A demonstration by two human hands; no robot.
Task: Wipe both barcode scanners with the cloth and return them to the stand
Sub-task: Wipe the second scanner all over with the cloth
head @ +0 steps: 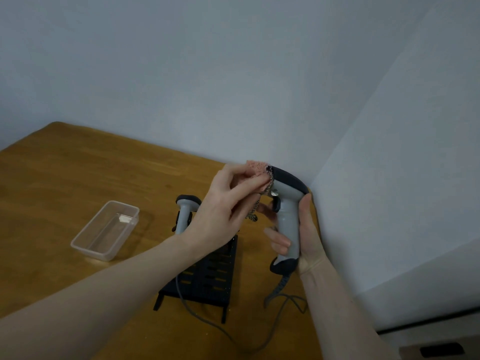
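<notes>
Gripping one grey scanner (285, 203) by its handle in my right hand (304, 237), left hand (223, 211) pinching the pink cloth (257, 175) against its nose, second scanner (185, 211) (partly hidden) in the black stand (207, 279).

Wooden table (78, 178), seemingly bluish walls (233, 74).

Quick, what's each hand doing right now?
Left hand: pinches the cloth against the scanner.
Right hand: grips that scanner's handle.
</notes>
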